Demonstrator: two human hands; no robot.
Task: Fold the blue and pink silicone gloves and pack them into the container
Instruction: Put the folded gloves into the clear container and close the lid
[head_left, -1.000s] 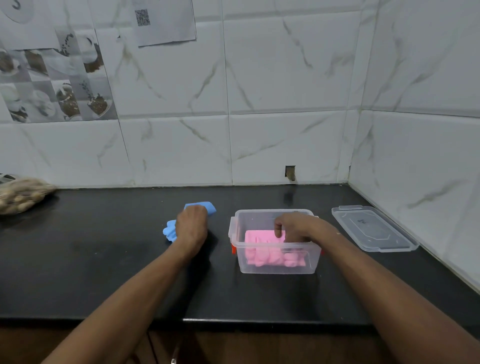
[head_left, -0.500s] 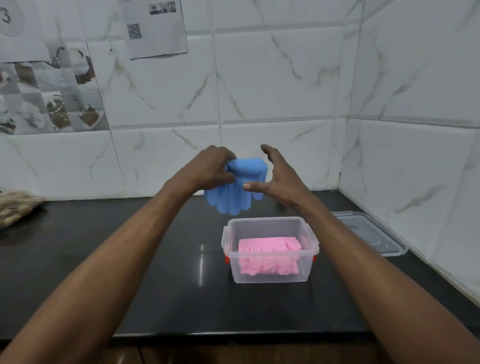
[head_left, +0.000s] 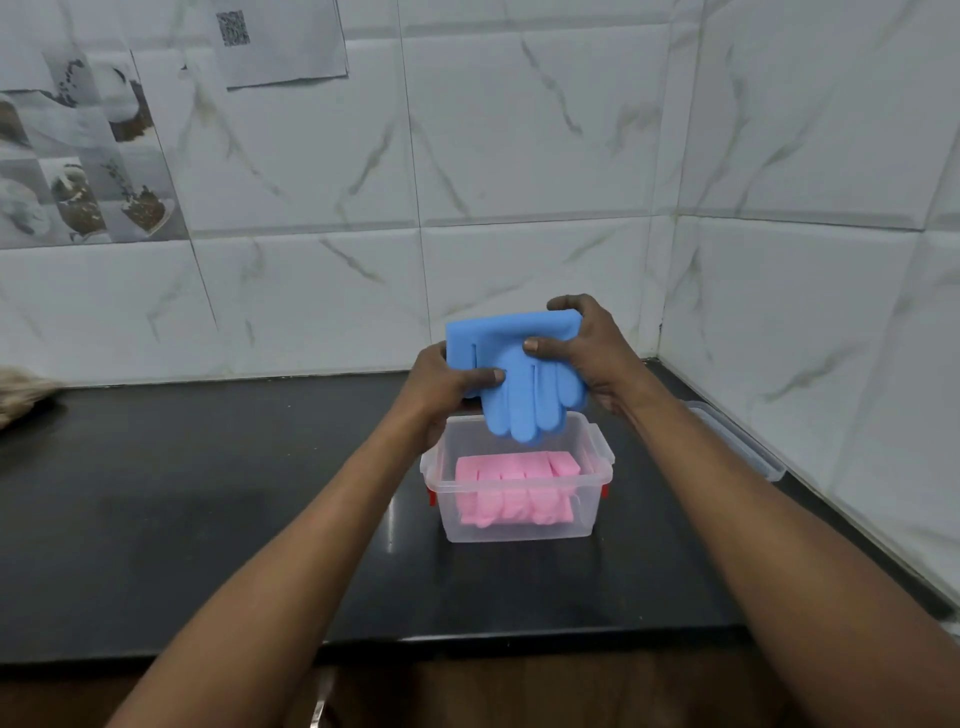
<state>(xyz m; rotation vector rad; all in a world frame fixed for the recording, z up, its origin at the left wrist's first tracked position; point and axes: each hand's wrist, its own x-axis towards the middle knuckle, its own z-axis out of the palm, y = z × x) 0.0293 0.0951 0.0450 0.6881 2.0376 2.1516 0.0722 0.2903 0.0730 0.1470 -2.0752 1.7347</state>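
The blue silicone gloves (head_left: 519, 395) hang folded in the air just above the container, fingers pointing down. My left hand (head_left: 441, 389) grips their left edge with the thumb across the front. My right hand (head_left: 587, 348) grips the upper right corner, thumb on the front. Below them stands the clear plastic container (head_left: 519, 527) with red clips on the black counter. The folded pink gloves (head_left: 514, 488) lie inside it.
The container's clear lid (head_left: 748, 447) lies on the counter at the right, close to the side wall. A brownish bundle (head_left: 21, 395) sits at the far left edge. Tiled walls close the back and right. The counter's front edge (head_left: 467, 644) is near me.
My left hand lifted the blue gloves off the counter. My right hand left the container and took hold of them too. Both hands now hold them over the container.
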